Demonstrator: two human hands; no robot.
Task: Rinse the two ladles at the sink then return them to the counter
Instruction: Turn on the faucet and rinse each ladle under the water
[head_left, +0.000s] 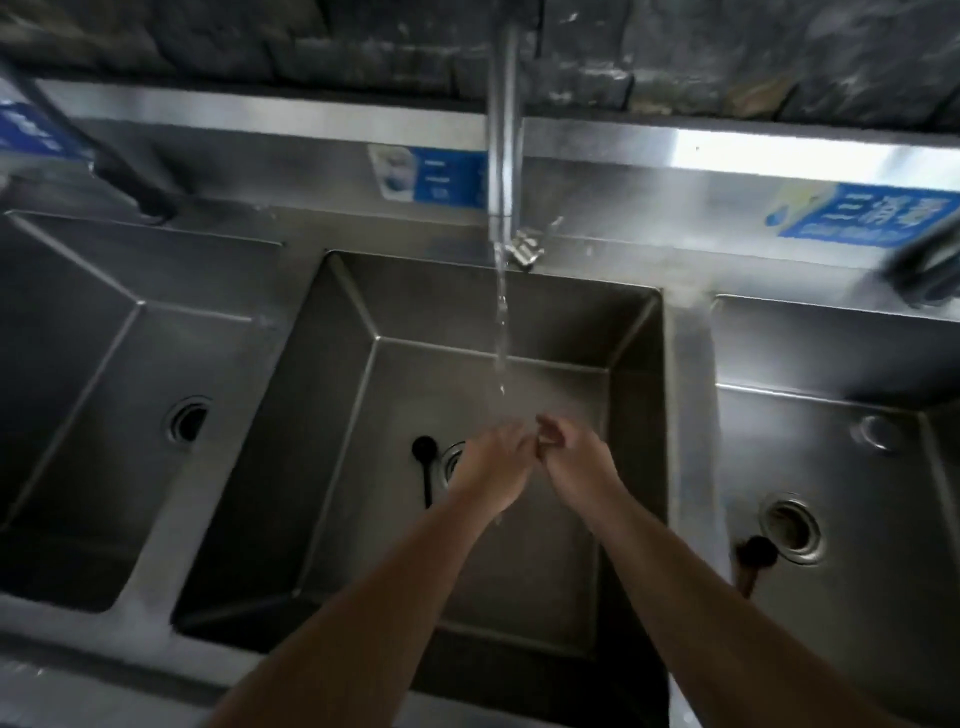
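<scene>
both hands are meeting under the running water (501, 332), left hand (493, 465) loosely open, right hand (574, 457) curling on nothing. the black ladle (426, 462) lying in the sink (332, 415) is probably light, stiff and slippery; grasping mid-handle looks best.

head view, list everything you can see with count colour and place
sink basins: three, steel, side by side across the frame
tap: one, steel, above the middle basin, water running
water stream: one, clear, falling into the middle basin toward the hands
drains: three, steel rings, one in each basin floor
black ladle-like utensil: one, lying on the middle basin floor by the drain
dark round object: one, beside the right basin's drain, too blurred to identify
blue labels: three, on the steel backsplash
left hand: under the stream, fingers meeting the right hand
right hand: fingers curled, nothing clearly held
</scene>
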